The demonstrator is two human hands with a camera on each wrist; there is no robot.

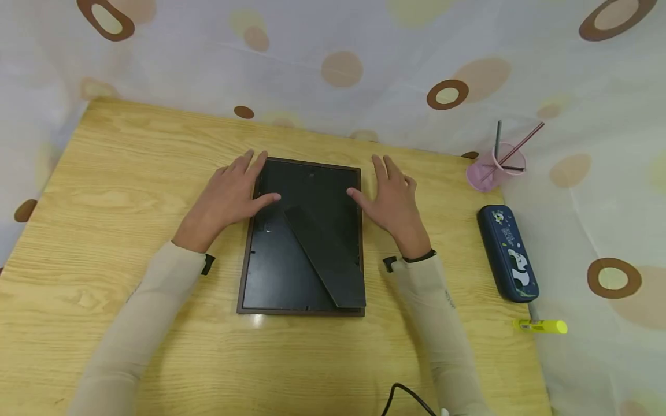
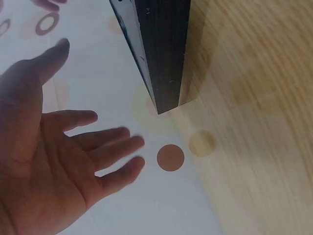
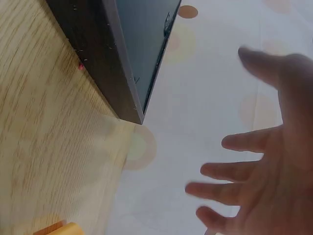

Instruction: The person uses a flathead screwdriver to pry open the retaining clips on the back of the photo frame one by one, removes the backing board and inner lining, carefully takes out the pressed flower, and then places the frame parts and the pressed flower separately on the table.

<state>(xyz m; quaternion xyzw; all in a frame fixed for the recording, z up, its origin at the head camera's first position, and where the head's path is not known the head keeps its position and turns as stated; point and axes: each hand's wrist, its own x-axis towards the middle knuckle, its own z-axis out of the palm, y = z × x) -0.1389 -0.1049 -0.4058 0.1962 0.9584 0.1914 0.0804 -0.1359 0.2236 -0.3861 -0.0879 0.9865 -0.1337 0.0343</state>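
Observation:
A picture frame [image 1: 281, 260] lies back side up on the table, its black backing and brown rim facing the head camera. The black easel stand [image 1: 328, 260] slants across the backing down to the lower right corner. My left hand [image 1: 229, 193] hovers over the upper left edge, fingers spread and thumb above the backing. Over the upper right edge hovers my right hand [image 1: 392, 202], its thumb reaching above the rim. Both wrist views show a gap between the spread fingers of the left hand [image 2: 63, 161] and right hand [image 3: 264, 171] and the frame's side.
A pink cup [image 1: 486, 170] with several pencils or sticks stands at the back right. Below it lie a dark blue panda pencil case [image 1: 507, 254] and a yellow marker [image 1: 541, 326]. A black cable [image 1: 411, 393] crosses the front edge. Patterned cloth borders the wooden table [image 1: 130, 167].

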